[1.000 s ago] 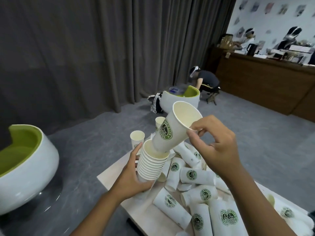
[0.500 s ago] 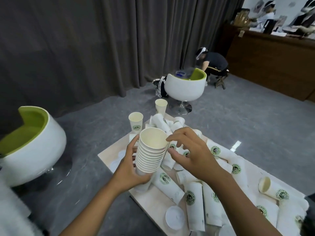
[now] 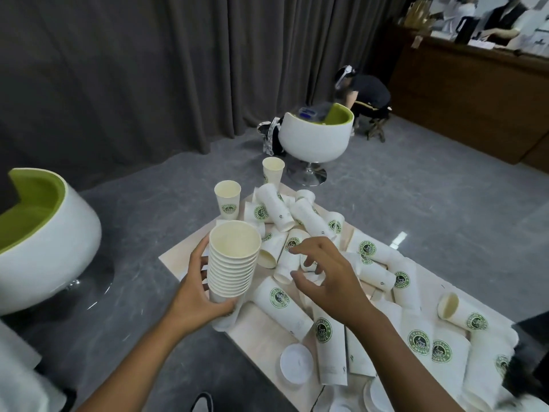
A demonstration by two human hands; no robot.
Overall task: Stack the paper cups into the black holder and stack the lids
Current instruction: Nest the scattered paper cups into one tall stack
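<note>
Left hand point(image 3: 197, 295): cup stack point(image 3: 233, 263) was gripped near its base, held upright above the surface point(image 3: 184, 257) edge.
Right hand point(image 3: 329, 281): fingers were spread, nothing held, just right of the stack, over loose cups point(image 3: 282, 301).

Pale wooden table point(image 3: 190, 257) strewn with paper cups point(image 3: 282, 301) and lids point(image 3: 296, 363)

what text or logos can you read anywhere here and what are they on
"COFFEE": lower arc of the round green logo on a lying paper cup.
Upper arc of that logo: too blurred to read.
Logos on the other lying cups: too small or blurred.
Papers on the wooden counter: unreadable.
</note>
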